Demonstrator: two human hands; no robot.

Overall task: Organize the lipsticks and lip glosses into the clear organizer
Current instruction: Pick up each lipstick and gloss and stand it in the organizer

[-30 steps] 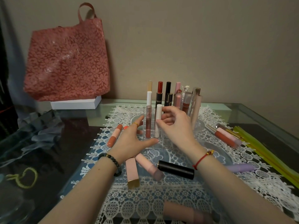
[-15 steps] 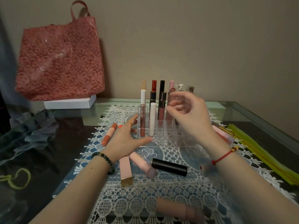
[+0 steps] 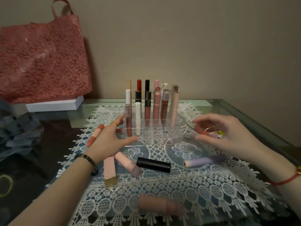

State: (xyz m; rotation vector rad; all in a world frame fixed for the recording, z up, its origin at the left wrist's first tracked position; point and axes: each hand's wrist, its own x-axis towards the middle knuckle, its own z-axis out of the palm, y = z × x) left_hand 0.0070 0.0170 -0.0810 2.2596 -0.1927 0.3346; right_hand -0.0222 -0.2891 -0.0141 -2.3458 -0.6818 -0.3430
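Note:
The clear organizer (image 3: 156,140) stands on a lace mat (image 3: 187,190), with several lipsticks and glosses upright in its back and left slots. My left hand (image 3: 110,141) rests open against its front left corner, thumb along the front edge. My right hand (image 3: 228,134) hovers at the organizer's right, its thumb and fingers curved apart around a red lip gloss (image 3: 201,131) lying on the mat. Loose on the mat are a black lipstick (image 3: 154,164), a lilac tube (image 3: 205,160), a gold-based pink lipstick (image 3: 110,170), a pink tube (image 3: 127,162), an orange gloss (image 3: 95,135) and a blurred pink tube (image 3: 160,205).
A red floral tote bag (image 3: 42,59) leans on the wall at the back left, on a white box (image 3: 53,105). Grey cloth (image 3: 17,132) lies at the left. The glass table's edge (image 3: 254,115) runs along the right.
My right hand let go of the white tube, now upright in the organizer, and swung right and down to the red lip gloss. My left hand stayed at the organizer.

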